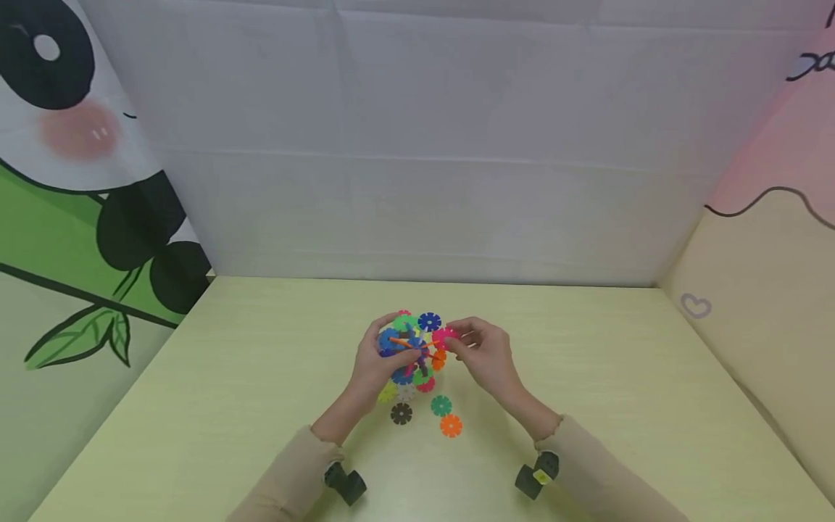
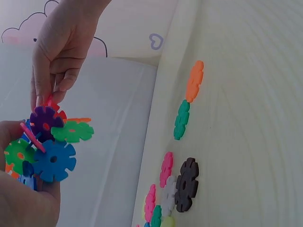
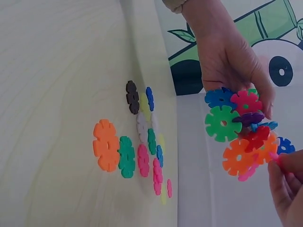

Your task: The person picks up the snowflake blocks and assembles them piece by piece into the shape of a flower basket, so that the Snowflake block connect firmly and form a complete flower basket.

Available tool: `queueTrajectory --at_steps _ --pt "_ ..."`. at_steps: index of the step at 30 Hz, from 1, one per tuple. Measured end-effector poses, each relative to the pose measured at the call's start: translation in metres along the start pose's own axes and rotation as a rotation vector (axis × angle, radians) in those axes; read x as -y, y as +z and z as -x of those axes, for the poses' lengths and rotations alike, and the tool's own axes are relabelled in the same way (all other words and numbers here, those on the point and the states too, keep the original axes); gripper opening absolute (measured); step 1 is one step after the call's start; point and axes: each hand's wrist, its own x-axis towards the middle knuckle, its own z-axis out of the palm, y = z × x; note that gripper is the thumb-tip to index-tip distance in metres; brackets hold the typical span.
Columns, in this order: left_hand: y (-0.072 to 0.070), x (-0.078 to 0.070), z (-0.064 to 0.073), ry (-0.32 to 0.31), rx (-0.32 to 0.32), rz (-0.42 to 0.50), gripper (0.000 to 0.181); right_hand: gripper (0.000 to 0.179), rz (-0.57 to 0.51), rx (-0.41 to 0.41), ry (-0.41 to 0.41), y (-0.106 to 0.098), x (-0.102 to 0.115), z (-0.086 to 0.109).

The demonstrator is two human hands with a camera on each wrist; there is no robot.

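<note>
Above the table, my left hand [image 1: 375, 366] grips a rounded cluster of slotted plastic snowflake discs [image 2: 54, 161] fitted into one another, with blue, green, purple, red and orange ones showing. Its thumb lies across the near side of the cluster; the palm hides part of it. On the cluster's right, my right hand [image 1: 485, 355] pinches a pink snowflake disc [image 1: 443, 336] between thumb and fingertips. That pink disc is right at the cluster's edge, beside an orange disc [image 3: 239, 157]. Fingers cover much of the pink disc in the right wrist view.
Loose snowflake discs lie on the pale wooden table [image 1: 587, 362] under and in front of the hands: an orange disc [image 1: 451, 425], a green disc [image 1: 441, 405], a dark brown disc [image 1: 401, 414] and several others. A white wall [image 1: 457, 217] stands behind, with cartoon-printed panels at both sides.
</note>
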Motion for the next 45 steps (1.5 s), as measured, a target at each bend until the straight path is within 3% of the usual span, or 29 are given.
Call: queueTrajectory --at_steps 5,10,19,25,32,39,45 --pt "0.003 -0.002 0.002 0.042 0.01 -0.029 0.07 0.018 -0.016 -0.026 -0.034 -0.002 0.001 0.0" --pt "0.004 -0.004 0.004 0.081 0.004 0.007 0.07 0.017 -0.053 -0.029 -0.033 -0.003 0.006 0.001" --pt "0.007 -0.002 0.006 0.077 0.013 0.073 0.067 0.016 -0.021 -0.004 -0.045 -0.002 0.004 0.003" --pt "0.011 -0.007 0.006 0.081 -0.012 0.023 0.069 0.017 -0.009 -0.03 -0.027 -0.006 0.006 -0.002" --pt "0.007 -0.011 0.005 0.131 0.111 0.022 0.077 0.014 -0.048 -0.021 -0.045 -0.021 -0.003 -0.015" --pt "0.0 -0.007 -0.001 0.173 0.256 -0.123 0.07 0.013 -0.039 0.164 -0.111 -0.027 -0.015 -0.025" --pt "-0.004 0.002 -0.005 0.128 0.366 -0.151 0.063 0.013 -0.017 0.27 -0.122 -0.025 -0.02 -0.029"
